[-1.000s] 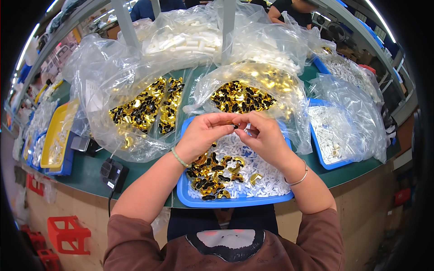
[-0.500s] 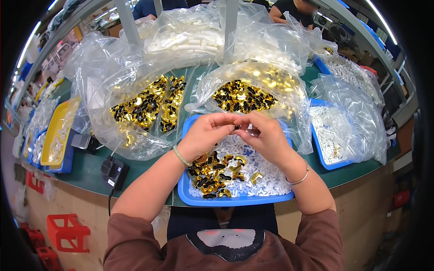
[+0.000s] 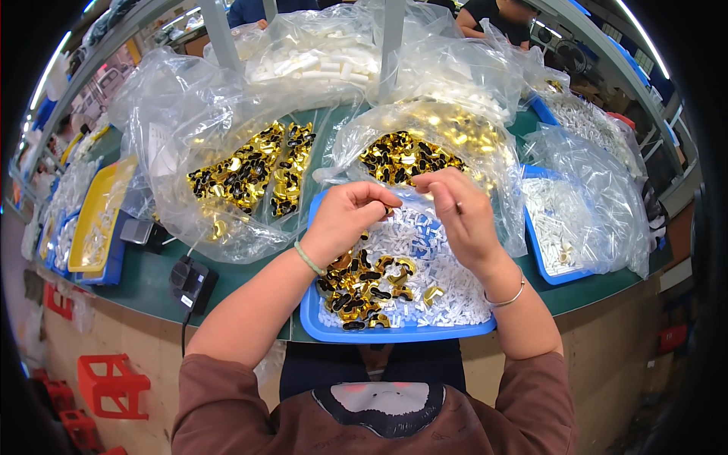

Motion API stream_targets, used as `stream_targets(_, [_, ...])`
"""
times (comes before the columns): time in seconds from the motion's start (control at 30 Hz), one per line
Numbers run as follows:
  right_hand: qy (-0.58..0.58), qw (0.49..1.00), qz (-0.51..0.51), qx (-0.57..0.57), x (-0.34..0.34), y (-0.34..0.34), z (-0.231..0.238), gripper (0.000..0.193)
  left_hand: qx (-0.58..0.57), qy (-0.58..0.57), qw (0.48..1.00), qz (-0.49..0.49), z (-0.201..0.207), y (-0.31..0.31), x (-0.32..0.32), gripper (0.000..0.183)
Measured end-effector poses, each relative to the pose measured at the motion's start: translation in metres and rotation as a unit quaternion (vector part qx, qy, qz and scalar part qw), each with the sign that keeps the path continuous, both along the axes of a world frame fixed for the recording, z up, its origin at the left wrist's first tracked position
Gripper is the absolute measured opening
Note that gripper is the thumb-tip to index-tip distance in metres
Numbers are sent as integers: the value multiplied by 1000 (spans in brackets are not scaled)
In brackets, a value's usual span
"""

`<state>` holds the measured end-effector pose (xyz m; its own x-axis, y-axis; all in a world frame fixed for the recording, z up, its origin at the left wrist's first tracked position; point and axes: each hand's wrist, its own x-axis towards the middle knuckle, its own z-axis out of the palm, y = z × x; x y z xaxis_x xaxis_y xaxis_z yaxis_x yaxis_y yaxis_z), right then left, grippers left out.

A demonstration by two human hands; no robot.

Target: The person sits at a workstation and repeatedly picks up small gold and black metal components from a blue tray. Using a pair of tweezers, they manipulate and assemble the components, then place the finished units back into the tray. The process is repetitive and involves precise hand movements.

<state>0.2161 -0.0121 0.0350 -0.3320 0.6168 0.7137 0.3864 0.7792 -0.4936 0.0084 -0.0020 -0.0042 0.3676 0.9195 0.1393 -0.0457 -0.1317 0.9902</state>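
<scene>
Left hand (image 3: 345, 220): thumb and forefinger pinched on a small gold piece (image 3: 389, 211), mostly hidden, over the far left part of the tray. Right hand (image 3: 466, 220): apart from the left, fingers bent, over the tray's far right; cannot tell whether it grips anything.

Tray (image 3: 402, 334): blue, at the near edge of the green worktop (image 3: 148, 280). Contents: gold parts (image 3: 360, 292), many showing black, heaped at left; white parts (image 3: 455, 296) spread over the rest. One gold part lies on the white ones.

Beyond the tray: two clear bags (image 3: 500, 152) of similar gold parts. Right: second tray (image 3: 560, 279), blue, holding white parts. Left: black adapter (image 3: 191, 284) with cord.
</scene>
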Motion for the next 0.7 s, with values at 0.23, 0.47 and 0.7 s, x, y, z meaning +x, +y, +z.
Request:
stream_targets(0.23, [146,968,50,-199,6,-4,-2,34,-81,-102,991,25,2,-2,4,27])
stream_targets(0.47, [164,979,33,-114,25,8,-2,43,-42,-26,999,13,0,1,2,32])
stream_targets(0.7, [255,903,111,-328,8,3,11,11,-75,-58,995,13,0,0,1,34])
